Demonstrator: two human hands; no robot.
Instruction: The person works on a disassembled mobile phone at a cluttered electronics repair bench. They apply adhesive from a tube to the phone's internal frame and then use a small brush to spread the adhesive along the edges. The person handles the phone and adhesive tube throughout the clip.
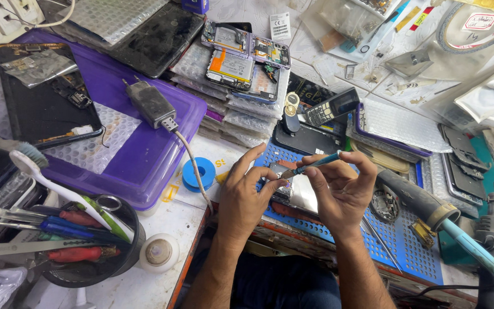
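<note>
Head view: my left hand grips the phone over the blue mat, keeping it steady. My right hand pinches the screwdriver, tip down on the phone.

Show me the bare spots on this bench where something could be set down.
Bare blue perforated mat lies right of the right hand, before the soldering iron. A pale strip of bench runs between the purple tray and left hand. Crowded: phone parts up top, the tool cup at left.
</note>
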